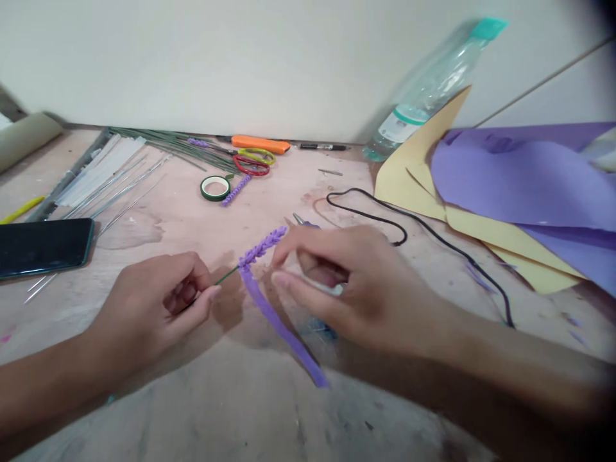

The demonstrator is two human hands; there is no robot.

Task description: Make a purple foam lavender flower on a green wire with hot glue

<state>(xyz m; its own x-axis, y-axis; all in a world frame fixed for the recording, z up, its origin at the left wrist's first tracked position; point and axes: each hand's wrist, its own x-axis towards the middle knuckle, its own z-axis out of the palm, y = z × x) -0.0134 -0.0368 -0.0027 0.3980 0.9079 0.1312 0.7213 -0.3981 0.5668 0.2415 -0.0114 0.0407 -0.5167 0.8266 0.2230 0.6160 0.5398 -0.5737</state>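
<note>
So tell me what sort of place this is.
Probably a home craft table: purple and yellow paper sheets, a green floral tape roll, red-and-yellow-handled scissors and thin green wire stems lie on a worn wooden tabletop.

Home craft desk, not a lab or shop. Worn plywood table (202,398) pushed against a plain pale wall. Far edge: bundle of green floral wires (168,144), orange cutter (260,144), scissors (253,160), black pen (321,147). Floral tape roll (215,187) just in front of them. Right side: purple (520,186) and yellow paper sheets (414,173), overlapping, water bottle (433,83) leaning on the wall behind. Phone (43,247) at left edge. Black cable (433,234) across the middle. Paper scraps scattered on the surface.
</note>
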